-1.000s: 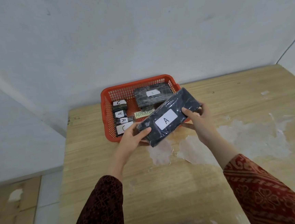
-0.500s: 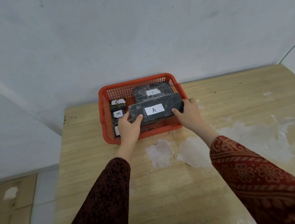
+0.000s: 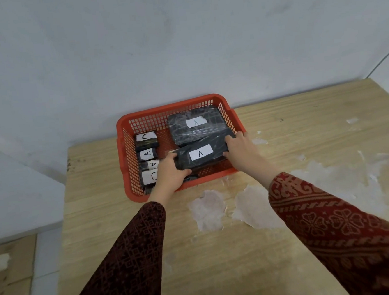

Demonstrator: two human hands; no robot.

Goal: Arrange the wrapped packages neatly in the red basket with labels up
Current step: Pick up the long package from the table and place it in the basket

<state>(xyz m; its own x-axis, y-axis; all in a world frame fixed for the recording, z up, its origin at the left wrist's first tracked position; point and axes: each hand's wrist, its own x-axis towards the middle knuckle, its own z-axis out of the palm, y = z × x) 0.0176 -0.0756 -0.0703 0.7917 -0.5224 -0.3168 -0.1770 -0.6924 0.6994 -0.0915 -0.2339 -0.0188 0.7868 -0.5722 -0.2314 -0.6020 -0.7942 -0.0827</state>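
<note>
A long dark package (image 3: 201, 155) wrapped in shiny plastic sits in the middle of the frame, inside the red basket (image 3: 127, 139). Its white label shows the letter A and faces up. The left hand (image 3: 171, 174) grips the package's left end, with the thumb on top. The right hand (image 3: 240, 148) grips its right end, with the fingers curled over the top edge. The package lies partly over the near edge of a bigger wrapped package (image 3: 195, 125) just behind it, whose label A also faces up. On the left side of the basket, four small packages (image 3: 147, 157) sit in a row from back to front, with white labels showing C, A, A and C. The basket stands at the far left corner of a wooden table (image 3: 305, 137), close to the grey wall (image 3: 179, 42). White scraped patches (image 3: 253, 208) mark the tabletop near the patterned red sleeves (image 3: 324, 218).
</note>
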